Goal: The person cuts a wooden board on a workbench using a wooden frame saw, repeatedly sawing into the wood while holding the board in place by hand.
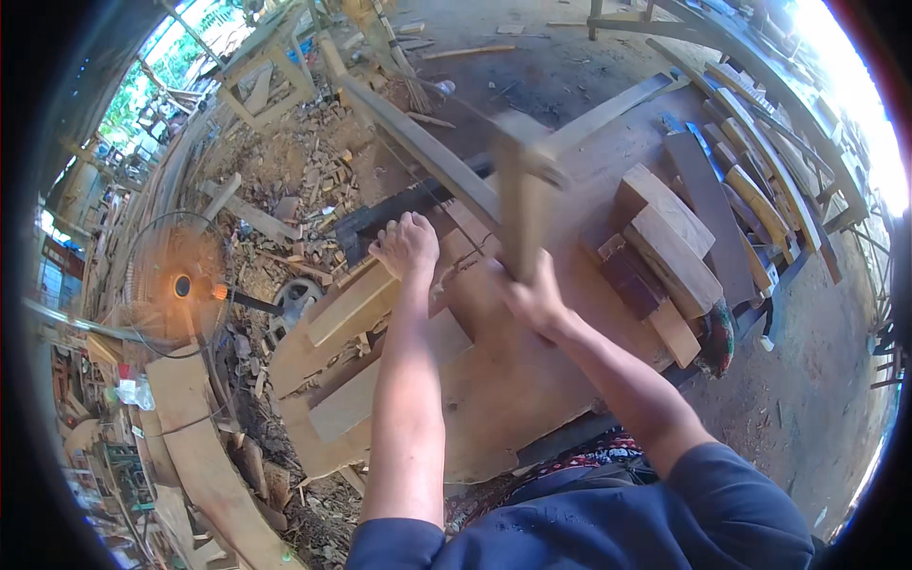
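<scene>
Lengthwise, the wooden tool (522,214) points up the view, right hand (535,298) below.

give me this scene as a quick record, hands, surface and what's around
left hand: curled, near a long pale wooden strip; anything held is hidden
right hand: gripping a blurred light-brown wooden mallet-like tool
surface: broad flat brown worktop
right side: stacked rectangular pale-brown wooden blocks
left side: round fan with blurred orange blades
ground: scattered small wood offcuts
</scene>
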Motion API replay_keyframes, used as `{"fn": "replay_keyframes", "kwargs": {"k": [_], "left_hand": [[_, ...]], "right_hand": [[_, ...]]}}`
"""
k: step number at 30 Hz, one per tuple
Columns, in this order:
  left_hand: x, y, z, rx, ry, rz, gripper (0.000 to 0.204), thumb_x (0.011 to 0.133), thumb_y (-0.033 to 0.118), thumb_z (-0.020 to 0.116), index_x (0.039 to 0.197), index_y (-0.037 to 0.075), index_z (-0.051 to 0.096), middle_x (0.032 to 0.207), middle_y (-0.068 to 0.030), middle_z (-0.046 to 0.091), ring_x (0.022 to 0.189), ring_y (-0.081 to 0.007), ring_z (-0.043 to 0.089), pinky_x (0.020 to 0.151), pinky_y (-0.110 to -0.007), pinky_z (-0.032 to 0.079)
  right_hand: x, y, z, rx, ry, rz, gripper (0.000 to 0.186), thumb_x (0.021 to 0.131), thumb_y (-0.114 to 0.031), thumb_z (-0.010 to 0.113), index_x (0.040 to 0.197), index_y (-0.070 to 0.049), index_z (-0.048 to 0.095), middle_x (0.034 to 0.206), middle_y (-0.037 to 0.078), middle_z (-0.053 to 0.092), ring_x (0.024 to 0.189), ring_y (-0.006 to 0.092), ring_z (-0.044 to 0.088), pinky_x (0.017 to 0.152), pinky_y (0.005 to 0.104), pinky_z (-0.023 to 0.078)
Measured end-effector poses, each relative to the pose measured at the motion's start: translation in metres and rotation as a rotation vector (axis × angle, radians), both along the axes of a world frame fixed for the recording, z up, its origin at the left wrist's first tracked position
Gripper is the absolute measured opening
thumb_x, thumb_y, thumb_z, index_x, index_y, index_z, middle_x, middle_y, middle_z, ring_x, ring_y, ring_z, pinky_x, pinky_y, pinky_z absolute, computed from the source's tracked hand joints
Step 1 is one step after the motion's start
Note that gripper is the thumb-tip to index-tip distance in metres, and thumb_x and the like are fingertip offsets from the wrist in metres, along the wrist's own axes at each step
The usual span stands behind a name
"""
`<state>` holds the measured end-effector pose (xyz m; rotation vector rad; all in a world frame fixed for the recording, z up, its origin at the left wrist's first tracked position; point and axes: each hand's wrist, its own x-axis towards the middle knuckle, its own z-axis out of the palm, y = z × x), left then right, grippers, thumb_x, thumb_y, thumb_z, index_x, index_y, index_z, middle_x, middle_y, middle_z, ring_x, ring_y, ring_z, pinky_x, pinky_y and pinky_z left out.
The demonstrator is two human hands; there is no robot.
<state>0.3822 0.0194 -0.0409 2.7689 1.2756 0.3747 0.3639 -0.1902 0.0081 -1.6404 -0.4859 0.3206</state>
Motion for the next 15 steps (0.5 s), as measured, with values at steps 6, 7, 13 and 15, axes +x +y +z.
{"fn": "replay_keyframes", "kwargs": {"k": [6, 7, 13, 15], "left_hand": [[-0.010, 0.012, -0.006, -0.031, 0.016, 0.016, 0.040, 0.095, 0.036, 0.035, 0.104, 0.017, 0.068, 0.115, -0.0089, 0.065, 0.114, -0.0262, 0.054, 0.102, -0.048, 0.030], [-0.013, 0.011, -0.010, -0.028, 0.023, 0.020, 0.039, 0.095, 0.036, 0.035, 0.104, 0.017, 0.069, 0.114, -0.0089, 0.065, 0.114, -0.0262, 0.054, 0.102, -0.049, 0.030], [0.001, -0.001, 0.003, 0.032, -0.032, -0.007, 0.039, 0.095, 0.034, 0.036, 0.100, 0.015, 0.069, 0.110, -0.0095, 0.066, 0.110, -0.0277, 0.056, 0.099, -0.049, 0.032], [0.003, 0.000, -0.002, 0.050, -0.059, -0.013, 0.039, 0.095, 0.034, 0.036, 0.100, 0.015, 0.069, 0.110, -0.0096, 0.066, 0.110, -0.0273, 0.056, 0.099, -0.049, 0.032]], "right_hand": [[-0.019, -0.027, -0.010, -0.002, -0.081, 0.067, 0.027, 0.086, -0.023, 0.065, 0.088, 0.003, 0.058, 0.067, 0.013, 0.055, 0.063, 0.0171, 0.049, 0.059, 0.0383, 0.045], [-0.040, -0.054, 0.001, -0.047, -0.001, 0.050, 0.028, 0.089, -0.027, 0.063, 0.083, 0.000, 0.059, 0.064, 0.008, 0.053, 0.061, 0.0164, 0.048, 0.056, 0.0374, 0.043], [-0.044, -0.072, -0.013, -0.013, -0.050, -0.009, 0.026, 0.091, -0.024, 0.059, 0.079, -0.001, 0.058, 0.060, 0.006, 0.049, 0.059, 0.0160, 0.049, 0.056, 0.0348, 0.042], [-0.006, -0.017, -0.018, 0.025, -0.127, -0.009, 0.024, 0.087, -0.021, 0.063, 0.082, 0.001, 0.057, 0.064, 0.011, 0.052, 0.061, 0.0166, 0.050, 0.060, 0.0356, 0.045]]}}
